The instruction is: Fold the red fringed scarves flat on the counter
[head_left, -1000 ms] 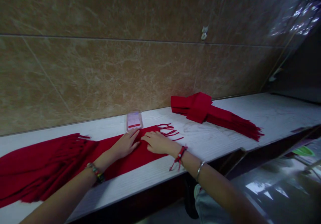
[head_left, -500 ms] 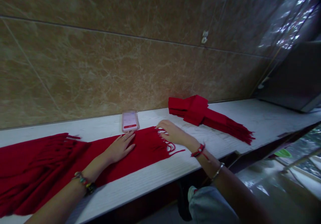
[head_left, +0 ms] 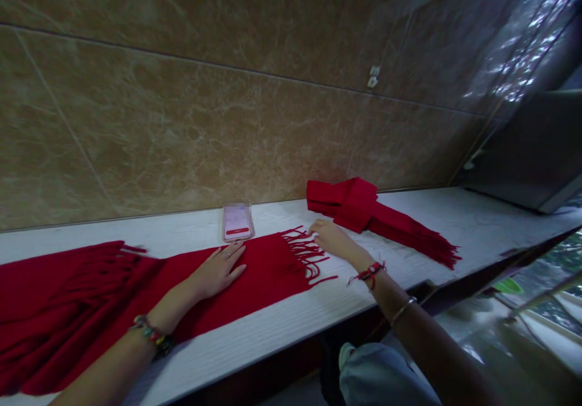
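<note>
A long red scarf (head_left: 261, 266) lies along the white shelf, flat at its right part and bunched in folds at the left. My left hand (head_left: 220, 269) rests on the flat part, palm down, fingers spread. Loose strands of fringe (head_left: 302, 251) fan out at the scarf's right end. Just beyond them is my right hand (head_left: 336, 239), its fingers loosely bent by the strand tips and holding nothing I can see. To its upper right lies a second red scarf (head_left: 357, 203), folded with a band wrapped across it and its fringe pointing right.
A phone (head_left: 237, 221) with a lit screen lies behind the flat scarf, close to the brown tiled wall (head_left: 182, 127). The white shelf (head_left: 254, 339) has a front edge above a dark gap. A large dark box-like object (head_left: 522, 151) stands at the right end.
My right hand has moved right, off the scarf's edge to the fringe tips. The upper strands now lie straighter and spread out. My left hand stays in place.
</note>
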Demonstrator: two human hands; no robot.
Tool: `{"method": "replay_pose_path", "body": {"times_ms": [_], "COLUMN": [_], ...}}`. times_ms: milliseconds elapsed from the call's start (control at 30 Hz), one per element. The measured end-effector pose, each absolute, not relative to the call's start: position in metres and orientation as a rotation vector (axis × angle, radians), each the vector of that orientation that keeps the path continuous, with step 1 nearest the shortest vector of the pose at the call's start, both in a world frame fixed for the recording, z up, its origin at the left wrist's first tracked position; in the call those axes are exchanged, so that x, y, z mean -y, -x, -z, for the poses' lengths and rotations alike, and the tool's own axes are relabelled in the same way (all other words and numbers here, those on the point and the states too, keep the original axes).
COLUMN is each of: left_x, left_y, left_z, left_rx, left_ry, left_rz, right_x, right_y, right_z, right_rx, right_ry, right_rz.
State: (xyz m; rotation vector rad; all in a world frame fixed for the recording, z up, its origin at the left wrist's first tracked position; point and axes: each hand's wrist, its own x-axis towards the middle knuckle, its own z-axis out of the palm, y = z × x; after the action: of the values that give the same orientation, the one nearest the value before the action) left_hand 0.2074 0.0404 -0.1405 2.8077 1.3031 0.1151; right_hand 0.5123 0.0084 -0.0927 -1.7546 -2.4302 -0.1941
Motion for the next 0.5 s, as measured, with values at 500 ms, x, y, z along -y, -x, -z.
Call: {"method": "replay_pose_path", "body": {"times_ms": [500], "left_x": [-0.038], "left_y": [-0.208], "left_z": [0.138], "left_rx": [-1.294], "left_ry": [-2.789], "left_rz": [-0.137], "right_x": [0.010], "right_y": [-0.556], "right_z": [0.086], "right_rx": [2.613], "right_ry": [1.957], "right_rz": [0.181]}}
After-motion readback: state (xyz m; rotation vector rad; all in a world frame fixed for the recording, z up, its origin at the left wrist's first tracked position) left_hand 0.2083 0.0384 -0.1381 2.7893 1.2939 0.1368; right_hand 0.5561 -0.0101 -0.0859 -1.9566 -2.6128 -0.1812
